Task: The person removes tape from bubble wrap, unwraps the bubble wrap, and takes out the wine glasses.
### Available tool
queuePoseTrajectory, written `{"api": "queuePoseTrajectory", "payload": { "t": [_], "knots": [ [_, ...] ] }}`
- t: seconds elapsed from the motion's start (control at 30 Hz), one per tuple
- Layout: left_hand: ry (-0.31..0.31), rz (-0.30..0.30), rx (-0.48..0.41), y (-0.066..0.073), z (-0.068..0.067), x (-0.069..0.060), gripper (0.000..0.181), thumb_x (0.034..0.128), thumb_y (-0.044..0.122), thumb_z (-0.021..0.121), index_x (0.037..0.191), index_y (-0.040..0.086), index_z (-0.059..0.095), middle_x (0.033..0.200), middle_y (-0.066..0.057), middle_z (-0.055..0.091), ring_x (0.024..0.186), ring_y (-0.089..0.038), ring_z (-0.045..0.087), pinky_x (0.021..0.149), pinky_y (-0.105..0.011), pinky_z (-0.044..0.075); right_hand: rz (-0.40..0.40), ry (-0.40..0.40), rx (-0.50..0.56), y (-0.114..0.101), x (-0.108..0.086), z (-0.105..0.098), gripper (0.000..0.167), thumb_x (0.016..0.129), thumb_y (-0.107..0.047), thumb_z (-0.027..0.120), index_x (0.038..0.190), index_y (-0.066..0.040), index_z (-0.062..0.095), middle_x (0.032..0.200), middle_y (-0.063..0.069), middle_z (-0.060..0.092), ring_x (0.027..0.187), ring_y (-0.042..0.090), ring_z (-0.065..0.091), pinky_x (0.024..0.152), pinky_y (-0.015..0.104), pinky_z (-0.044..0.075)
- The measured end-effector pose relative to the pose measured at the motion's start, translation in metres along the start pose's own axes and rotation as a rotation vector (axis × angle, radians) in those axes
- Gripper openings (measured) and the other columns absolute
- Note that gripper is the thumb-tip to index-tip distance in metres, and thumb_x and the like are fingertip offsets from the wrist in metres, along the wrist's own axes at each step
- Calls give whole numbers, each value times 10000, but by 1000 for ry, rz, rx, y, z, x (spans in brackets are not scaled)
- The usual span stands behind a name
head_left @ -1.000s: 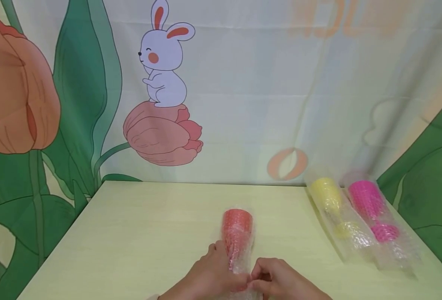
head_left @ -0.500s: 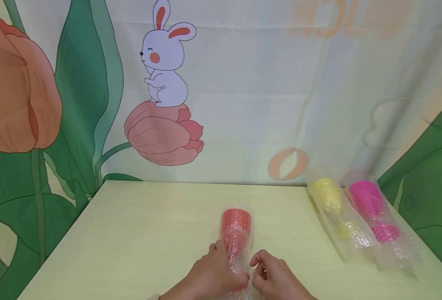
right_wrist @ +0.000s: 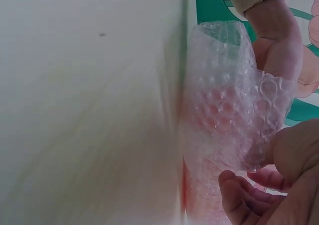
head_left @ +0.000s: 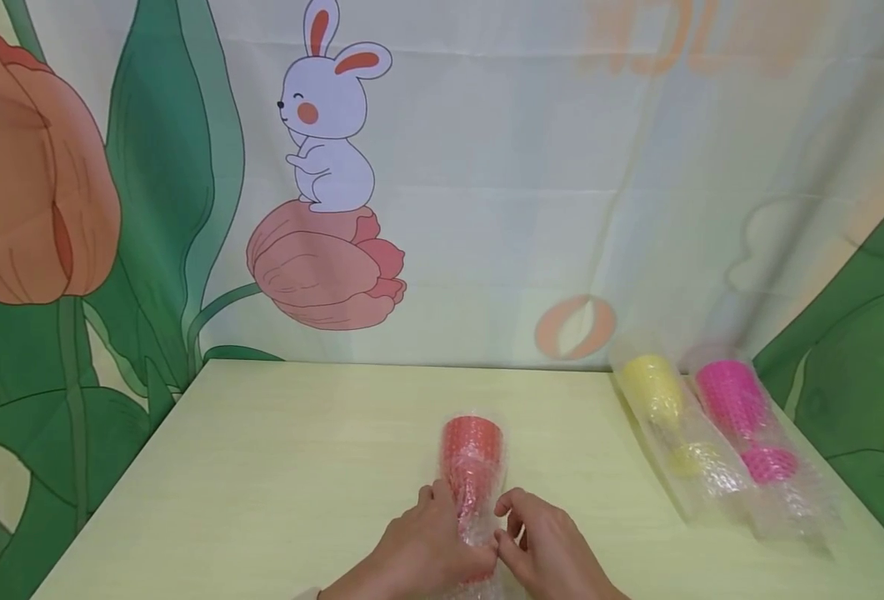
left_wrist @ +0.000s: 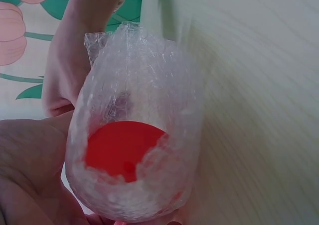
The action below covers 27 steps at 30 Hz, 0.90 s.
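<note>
A red goblet-shaped thing in bubble wrap [head_left: 474, 450] lies on the table in front of me; the clear film covers all of it. My left hand [head_left: 427, 542] grips it from the left, thumb across its lower part. Seen end-on in the left wrist view, a red disc [left_wrist: 122, 148] shows inside the wrap. At the right side of the bundle is my right hand [head_left: 550, 542], its fingers bent and the thumb and index tips apart. In the right wrist view its thumb touches a loose flap of bubble wrap [right_wrist: 271, 98], with the fingertips below.
Two similar bundles in bubble wrap, one yellow [head_left: 653, 387] and one pink [head_left: 732, 396], lie side by side at the table's right. Behind the pale wooden table [head_left: 262, 450] hangs a cloth backdrop [head_left: 479, 167] printed with tulips and a rabbit.
My right hand has parted its pinched thumb and index finger and moved slightly up along the bundle's right side. My left hand and the bundle have barely shifted.
</note>
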<state>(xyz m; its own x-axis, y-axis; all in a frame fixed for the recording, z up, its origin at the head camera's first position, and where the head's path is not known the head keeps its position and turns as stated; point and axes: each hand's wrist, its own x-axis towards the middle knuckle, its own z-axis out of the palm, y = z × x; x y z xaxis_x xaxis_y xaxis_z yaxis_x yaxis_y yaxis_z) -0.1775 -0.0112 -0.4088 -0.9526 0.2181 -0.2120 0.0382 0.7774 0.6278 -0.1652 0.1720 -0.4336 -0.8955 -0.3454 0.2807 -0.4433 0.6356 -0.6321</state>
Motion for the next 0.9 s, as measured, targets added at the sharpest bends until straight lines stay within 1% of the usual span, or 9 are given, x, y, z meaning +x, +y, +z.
{"api": "queuePoseTrajectory", "payload": {
  "t": [0.07, 0.1, 0.23, 0.43, 0.53, 0.6, 0.7, 0.83, 0.9],
  "knots": [
    [-4, 10, 1, -1, 0, 0, 878, 692, 485, 803, 1273, -81, 467, 976, -152, 497, 747, -311, 542, 644, -463, 483, -22, 0, -14, -2, 2, -1, 158, 898, -14, 728, 954, -140, 651, 778, -127, 559, 654, -2, 516, 580, 216, 473],
    [-6, 14, 1, -1, 0, 0, 878, 692, 486, 797, 1275, -81, 467, 978, -153, 497, 746, -311, 540, 645, -463, 481, -20, -15, -3, -2, 4, -1, 144, 908, -17, 731, 938, -139, 663, 787, -123, 567, 666, 4, 520, 588, 218, 481],
    [-15, 18, -12, -2, -1, 1, 877, 693, 510, 778, 1278, -63, 464, 976, -144, 491, 747, -303, 535, 653, -442, 464, 21, -93, 48, -3, 8, -4, 80, 956, -93, 738, 894, -127, 703, 763, -127, 607, 673, -7, 529, 611, 212, 500],
    [-26, 10, -30, -3, 0, 2, 936, 687, 519, 822, 1328, -53, 449, 1005, -144, 491, 791, -299, 537, 681, -451, 473, 36, -106, 45, -3, 9, -5, 110, 969, -88, 714, 867, -128, 712, 730, -127, 603, 646, -5, 525, 587, 211, 495],
    [-17, 23, -29, -3, -1, 1, 942, 684, 543, 822, 1316, -51, 455, 986, -137, 487, 778, -291, 535, 667, -438, 465, 74, -123, 51, -4, 9, -6, 123, 969, -79, 697, 861, -137, 703, 718, -120, 588, 640, 11, 522, 579, 214, 491],
    [-7, 33, -25, -3, -1, 0, 944, 687, 571, 813, 1302, -51, 460, 972, -133, 484, 770, -284, 533, 661, -428, 462, 78, -120, 53, -5, 9, -6, 130, 963, -72, 695, 856, -145, 694, 719, -119, 580, 644, 17, 520, 579, 217, 490],
    [13, 56, -21, -4, -1, -2, 943, 695, 608, 787, 1290, -50, 465, 958, -125, 482, 765, -271, 528, 661, -418, 463, 13, -88, 43, -3, 8, -5, 133, 949, -45, 707, 868, -148, 685, 745, -124, 574, 666, 7, 519, 594, 212, 495],
    [20, 81, -32, -5, -1, -3, 924, 699, 608, 782, 1278, -44, 474, 950, -120, 479, 761, -267, 520, 658, -406, 460, -152, -25, -19, 0, 6, -4, 109, 939, -43, 741, 913, -140, 697, 800, -132, 584, 700, -16, 517, 625, 198, 507],
    [19, 85, -40, -5, -1, -3, 917, 698, 601, 793, 1273, -40, 476, 950, -117, 478, 758, -267, 518, 653, -398, 454, -203, -11, -55, 0, 6, -3, 91, 939, -60, 749, 930, -137, 702, 818, -134, 589, 706, -23, 513, 636, 191, 508]
  ]
}}
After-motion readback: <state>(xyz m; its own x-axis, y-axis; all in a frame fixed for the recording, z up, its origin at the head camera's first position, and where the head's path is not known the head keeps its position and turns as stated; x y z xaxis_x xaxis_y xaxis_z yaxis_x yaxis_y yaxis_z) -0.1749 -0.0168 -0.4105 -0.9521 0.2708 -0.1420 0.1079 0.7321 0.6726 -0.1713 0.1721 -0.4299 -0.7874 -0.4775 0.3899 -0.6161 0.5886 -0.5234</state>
